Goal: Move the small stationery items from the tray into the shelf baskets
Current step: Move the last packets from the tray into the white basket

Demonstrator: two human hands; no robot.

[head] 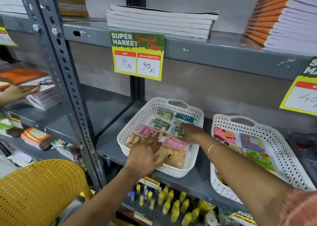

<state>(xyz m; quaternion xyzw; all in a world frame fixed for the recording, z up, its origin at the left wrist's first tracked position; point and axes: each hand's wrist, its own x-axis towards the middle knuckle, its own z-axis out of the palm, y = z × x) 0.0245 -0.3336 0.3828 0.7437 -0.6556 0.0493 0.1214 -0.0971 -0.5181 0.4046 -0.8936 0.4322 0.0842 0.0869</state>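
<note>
Hands (145, 154) on packets (175, 144); pink, orange.

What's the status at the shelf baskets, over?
Left hand flat on eraser packs in left basket. Right hand on blue-yellow packets, grip unclear. Right basket untouched. Nothing blocking.
</note>
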